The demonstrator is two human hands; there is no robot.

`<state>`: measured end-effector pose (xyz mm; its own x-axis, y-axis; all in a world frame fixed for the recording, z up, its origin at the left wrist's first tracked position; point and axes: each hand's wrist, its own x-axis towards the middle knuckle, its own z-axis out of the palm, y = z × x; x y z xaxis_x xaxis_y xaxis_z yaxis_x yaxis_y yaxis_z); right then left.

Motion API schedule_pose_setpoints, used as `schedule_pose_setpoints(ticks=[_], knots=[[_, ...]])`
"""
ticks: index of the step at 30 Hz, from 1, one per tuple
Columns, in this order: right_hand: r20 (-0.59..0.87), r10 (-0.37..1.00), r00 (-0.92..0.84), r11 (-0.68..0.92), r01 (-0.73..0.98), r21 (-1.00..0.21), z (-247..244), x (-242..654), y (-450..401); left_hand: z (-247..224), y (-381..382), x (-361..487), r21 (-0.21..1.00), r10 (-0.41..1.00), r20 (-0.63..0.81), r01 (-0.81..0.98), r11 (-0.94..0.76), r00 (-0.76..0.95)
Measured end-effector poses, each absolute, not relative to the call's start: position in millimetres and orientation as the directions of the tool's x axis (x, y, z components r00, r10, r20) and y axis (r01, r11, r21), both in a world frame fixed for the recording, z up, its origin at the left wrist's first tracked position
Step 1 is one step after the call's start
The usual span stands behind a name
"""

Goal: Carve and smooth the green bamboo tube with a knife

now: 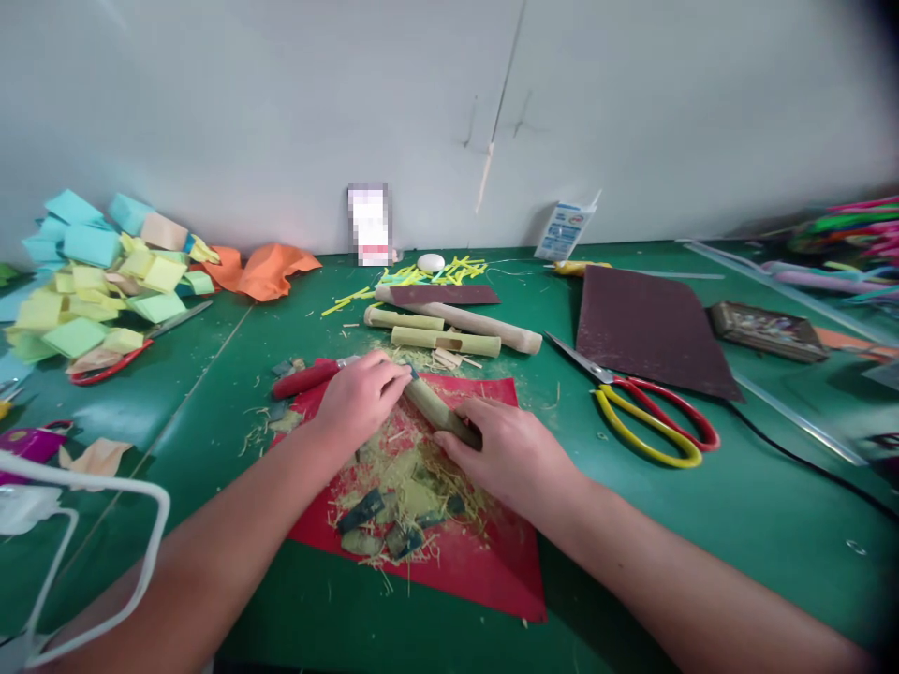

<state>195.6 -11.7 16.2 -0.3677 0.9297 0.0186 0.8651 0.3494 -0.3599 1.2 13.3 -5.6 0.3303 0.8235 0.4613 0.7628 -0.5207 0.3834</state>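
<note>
My right hand [516, 456] is wrapped round the near end of a bamboo tube [436, 409], which slants over a red sheet [512, 571]. At the tube's far end, my left hand [361, 393] pinches a small dark piece of sandpaper [410, 373] against the bamboo. Worn sandpaper scraps [361, 511] and pale shavings litter the sheet below. A red-handled tool [305, 379] lies beside my left hand, its working end partly hidden. Just beyond the sheet are two notched bamboo pieces [446, 342] and a longer bamboo stick [484, 323].
Scissors [632, 398] with red and yellow handles lie at right by a dark sandpaper sheet [642, 328] and a tin [769, 329]. Folded paper pieces [91, 281] pile up at left. A phone [369, 225] leans on the wall; a white frame [158, 534] stands front left.
</note>
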Motion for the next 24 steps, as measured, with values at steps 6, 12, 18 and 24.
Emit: schedule_pose_setpoints(ticks=[6,12,18,24], knots=[[0.020,0.926,-0.376,0.357,0.858,-0.370,15.0,194.8,-11.8,-7.9,7.9,2.8,0.391,0.789,0.440,0.700,-0.598,0.429],[0.033,0.926,-0.377,0.363,0.860,-0.360,13.3,195.1,-11.7,-8.4,11.3,-0.6,0.389,0.780,0.473,0.698,-0.601,0.409],[0.032,0.928,-0.371,0.357,0.860,-0.364,14.5,194.6,-12.4,-8.4,13.8,-2.2,0.385,0.791,0.493,0.725,-0.571,0.362],[0.019,0.933,-0.359,0.340,0.863,-0.373,13.8,194.5,-12.6,-9.7,8.7,2.8,0.366,0.766,0.469,0.692,-0.622,0.440]])
